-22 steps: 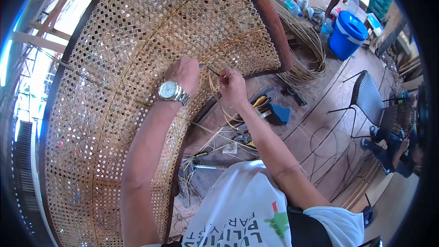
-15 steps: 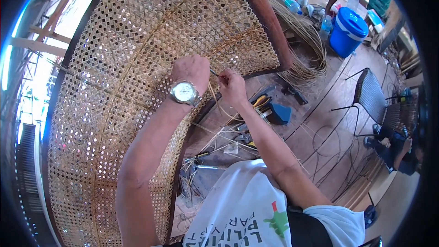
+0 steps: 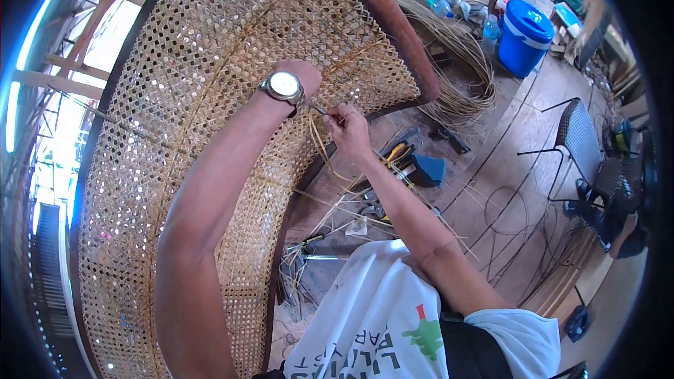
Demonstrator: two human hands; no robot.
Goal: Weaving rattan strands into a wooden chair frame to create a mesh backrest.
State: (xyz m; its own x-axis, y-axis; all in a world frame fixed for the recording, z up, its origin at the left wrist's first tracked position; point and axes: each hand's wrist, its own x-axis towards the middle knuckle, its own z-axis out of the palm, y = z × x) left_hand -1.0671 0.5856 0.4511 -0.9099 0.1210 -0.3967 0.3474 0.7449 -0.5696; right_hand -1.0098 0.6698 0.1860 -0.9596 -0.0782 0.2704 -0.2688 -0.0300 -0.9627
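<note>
A large curved panel of woven cane (image 3: 232, 105) in a dark wooden frame (image 3: 393, 10) fills the left and centre. My left hand (image 3: 303, 76), wearing a metal watch (image 3: 284, 85), is bent closed against the weave; its fingertips are hidden beneath it. Just right of it and lower, my right hand (image 3: 349, 130) pinches a thin, dark, rod-like tool (image 3: 318, 109), which points toward the weave beside my left hand. Loose cane strands (image 3: 321, 142) hang from the panel between my hands.
Pliers (image 3: 400, 152), a blue block-like object (image 3: 427, 170) and cane scraps lie right of the panel. Beyond are a coil of cane (image 3: 467, 74), bottles (image 3: 490, 31) and a blue cooler (image 3: 525, 38). A woven chair (image 3: 580, 133) stands right, near another person's legs (image 3: 597, 214).
My left hand has moved slightly up, its wrist turning and rising over the panel. The right hand has shifted a little left with the thin tool. The view has shifted somewhat.
</note>
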